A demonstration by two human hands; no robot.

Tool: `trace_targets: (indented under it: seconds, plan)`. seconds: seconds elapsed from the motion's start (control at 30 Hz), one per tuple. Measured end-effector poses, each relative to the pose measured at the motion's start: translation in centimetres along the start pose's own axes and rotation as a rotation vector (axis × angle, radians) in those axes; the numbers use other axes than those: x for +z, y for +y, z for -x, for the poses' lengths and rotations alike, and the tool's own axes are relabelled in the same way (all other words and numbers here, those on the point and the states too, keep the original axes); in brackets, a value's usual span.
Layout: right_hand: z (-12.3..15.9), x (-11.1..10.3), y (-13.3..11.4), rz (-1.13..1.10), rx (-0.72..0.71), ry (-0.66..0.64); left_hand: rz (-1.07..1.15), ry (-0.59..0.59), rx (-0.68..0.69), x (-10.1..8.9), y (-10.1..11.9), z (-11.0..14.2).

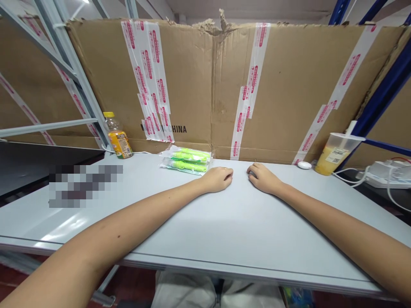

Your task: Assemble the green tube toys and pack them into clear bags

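Note:
My left hand (217,179) rests on the white tabletop (205,226) with its fingers curled in, and nothing shows in it. Just beside its wrist lie clear plastic packets (186,159) holding bright lime-green, stick-like things whose kind I cannot make out. My right hand (263,178) lies on the table a short way to the right. Its fingers are loosely bent, with a gap between thumb and forefinger, and it holds nothing visible. The two hands are apart, and both forearms stretch forward across the table.
A yellow-capped bottle (119,137) stands back left. At the right are a lidded cup (334,156) of orange drink, a small white oval object (304,165) and a power strip (387,174) with cables. A taped cardboard wall (192,85) closes the back. A blurred patch (86,186) hides something left.

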State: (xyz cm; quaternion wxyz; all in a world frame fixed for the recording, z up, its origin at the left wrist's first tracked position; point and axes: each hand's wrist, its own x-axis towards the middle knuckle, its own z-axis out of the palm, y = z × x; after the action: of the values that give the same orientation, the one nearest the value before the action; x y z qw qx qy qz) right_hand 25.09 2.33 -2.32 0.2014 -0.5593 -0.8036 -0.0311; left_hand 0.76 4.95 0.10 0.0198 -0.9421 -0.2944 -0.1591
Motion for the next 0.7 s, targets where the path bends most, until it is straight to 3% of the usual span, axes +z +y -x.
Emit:
trace_targets:
  seconds: [0.7]
  plan:
    - [0.02, 0.01, 0.03, 0.012, -0.009, -0.014, -0.032, -0.019, -0.006, -0.20, 0.09, 0.23]
